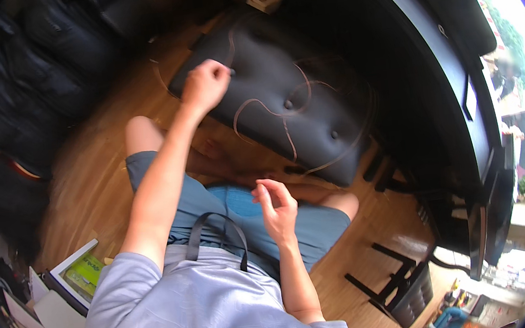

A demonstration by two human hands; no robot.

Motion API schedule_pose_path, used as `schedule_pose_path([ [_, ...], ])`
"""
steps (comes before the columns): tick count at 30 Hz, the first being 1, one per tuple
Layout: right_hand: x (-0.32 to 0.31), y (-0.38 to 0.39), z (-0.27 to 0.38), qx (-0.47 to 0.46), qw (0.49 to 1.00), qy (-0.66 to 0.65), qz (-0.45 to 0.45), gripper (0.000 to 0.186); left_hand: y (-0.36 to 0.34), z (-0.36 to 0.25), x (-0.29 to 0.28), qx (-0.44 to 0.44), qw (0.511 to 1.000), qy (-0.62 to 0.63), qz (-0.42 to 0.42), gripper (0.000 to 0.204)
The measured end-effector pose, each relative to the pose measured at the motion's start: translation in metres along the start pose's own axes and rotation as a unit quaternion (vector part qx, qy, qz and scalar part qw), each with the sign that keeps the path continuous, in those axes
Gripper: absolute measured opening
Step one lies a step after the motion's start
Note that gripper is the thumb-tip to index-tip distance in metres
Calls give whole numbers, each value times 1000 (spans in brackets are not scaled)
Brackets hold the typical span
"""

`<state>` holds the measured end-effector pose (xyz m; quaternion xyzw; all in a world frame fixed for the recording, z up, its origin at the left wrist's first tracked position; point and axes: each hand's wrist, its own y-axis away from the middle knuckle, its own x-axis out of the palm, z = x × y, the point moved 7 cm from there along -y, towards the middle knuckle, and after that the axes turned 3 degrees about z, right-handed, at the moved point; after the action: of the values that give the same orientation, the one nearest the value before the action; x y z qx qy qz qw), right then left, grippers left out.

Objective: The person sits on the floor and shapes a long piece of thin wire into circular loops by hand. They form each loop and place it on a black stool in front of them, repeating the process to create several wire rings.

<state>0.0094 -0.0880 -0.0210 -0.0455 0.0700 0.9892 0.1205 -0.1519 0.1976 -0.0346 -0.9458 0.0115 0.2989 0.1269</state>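
My left hand is raised over the left end of a black tufted bench, its fingers closed in a pinch. A thin brown cord lies in loose loops across the bench top, and one strand meets those fingertips. A small dark tip shows beside them. Above my lap, my right hand has its thumb and fingers drawn together; whatever they hold, if anything, is too small to make out. Below that hand lies a bright blue patch between my crossed legs.
A black strap loops over my waist. Black piano-like furniture curves along the right, near a small overturned black stool. Dark bulky bags or cushions fill the far left. Papers and a green package lie at the near left.
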Motion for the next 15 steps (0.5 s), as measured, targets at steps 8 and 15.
schedule_pose_path([
  [8,11,-24,21,-2,995,-49,82,30,83,-39,-101,-135,870,474,-10,19],
  [15,110,-135,86,107,937,-214,255,63,148,-68,-75,-160,911,368,92,14],
])
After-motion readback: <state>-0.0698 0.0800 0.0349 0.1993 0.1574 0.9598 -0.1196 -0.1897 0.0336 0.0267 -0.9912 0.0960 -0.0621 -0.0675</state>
